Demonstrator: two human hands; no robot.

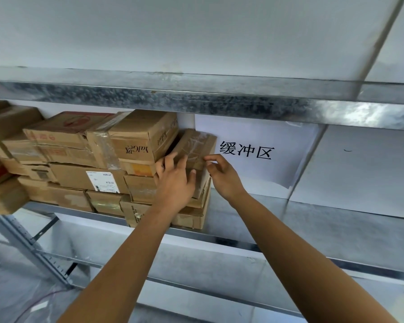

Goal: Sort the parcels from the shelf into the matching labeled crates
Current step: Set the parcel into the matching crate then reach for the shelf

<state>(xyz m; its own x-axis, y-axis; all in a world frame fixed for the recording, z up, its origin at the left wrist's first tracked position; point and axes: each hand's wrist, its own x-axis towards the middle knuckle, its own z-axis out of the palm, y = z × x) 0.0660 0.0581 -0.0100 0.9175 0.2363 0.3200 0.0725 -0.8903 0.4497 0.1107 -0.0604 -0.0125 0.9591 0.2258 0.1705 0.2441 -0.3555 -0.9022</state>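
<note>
A small taped parcel [197, 145] is seen at the top right end of the stack of parcels [79, 159] on the metal shelf [336, 212], tilted and leaning against the larger box to its left. It is being taken by both hands. The left hand [175, 180] is laid over its front face, with the fingers spread along the near edge and the thumb tucked beneath, so that the parcel is gripped from the left. The right hand [222, 176] is held at the lower right corner, which appears to be pinched between forefinger and thumb; the other fingers are curled in and hold nothing. The parcel is not yet lifted clear: it rests on the boxes below.

A paper sign [245, 150] with three printed characters is fixed to the back wall just beside the parcel.

The task is judged to be far from done. Many boxes are stacked on the shelf, several layers deep, and each has to be carried off in turn. No labeled crate is in view, so what has already been sorted cannot be told. The label of this parcel cannot be read here, so its crate cannot be named.
</note>
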